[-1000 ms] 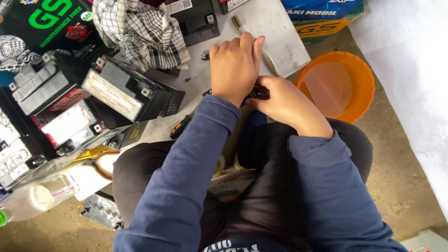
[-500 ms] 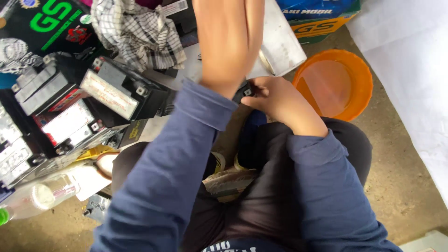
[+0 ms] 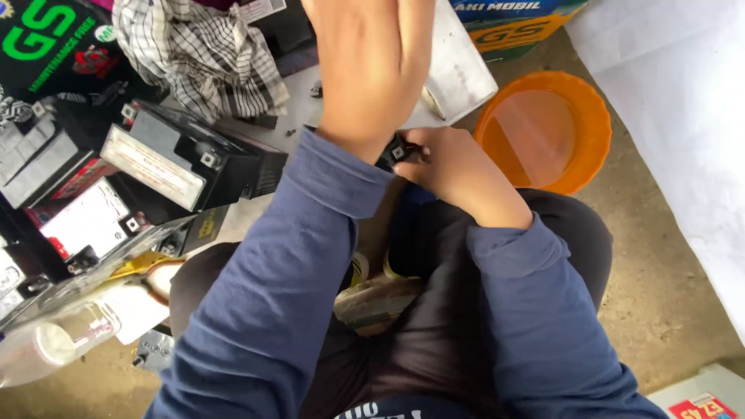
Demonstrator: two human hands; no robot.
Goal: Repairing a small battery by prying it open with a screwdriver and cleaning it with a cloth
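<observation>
Batteries (image 3: 167,159) and orange bowl (image 3: 547,128) flank hands: raised open left hand (image 3: 372,66) overlaps right hand (image 3: 458,167) gripping black part (image 3: 396,150).

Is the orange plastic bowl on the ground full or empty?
Empty: the round orange plastic bowl sits upright, its bare inside showing nothing in it.

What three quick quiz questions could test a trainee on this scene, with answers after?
1. True or false: the right hand touches a small black part.
2. Which lies nearest the right hand: A the orange bowl, B the checked cloth, C the clear bottle?
3. Fill in: the left hand is raised, with nothing seen in it, above the grey ____.

Key: 1 true; 2 A; 3 board.
</observation>
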